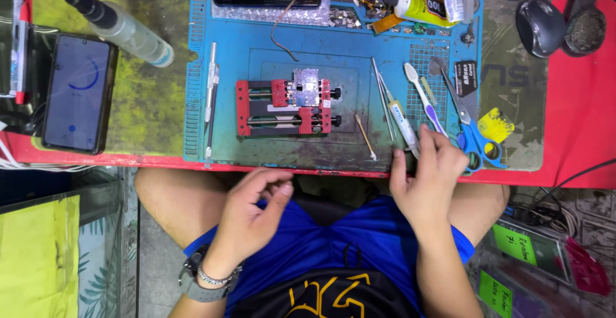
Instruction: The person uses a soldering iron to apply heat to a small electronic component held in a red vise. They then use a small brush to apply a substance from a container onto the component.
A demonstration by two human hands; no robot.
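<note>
One syringe (403, 125) lengthwise, tip nearward

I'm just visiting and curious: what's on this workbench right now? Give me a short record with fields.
Surface: blue rubber work mat on a red table
Centre: red metal clamp fixture gripping a small circuit board
Right hand: right hand resting at the mat's near edge, fingertips on a syringe-like tube beside a white toothbrush
Left hand: left hand empty, curled above the lap, off the table
Nearby: blue-handled scissors, metal tweezers, clear spray bottle, black phone
</note>
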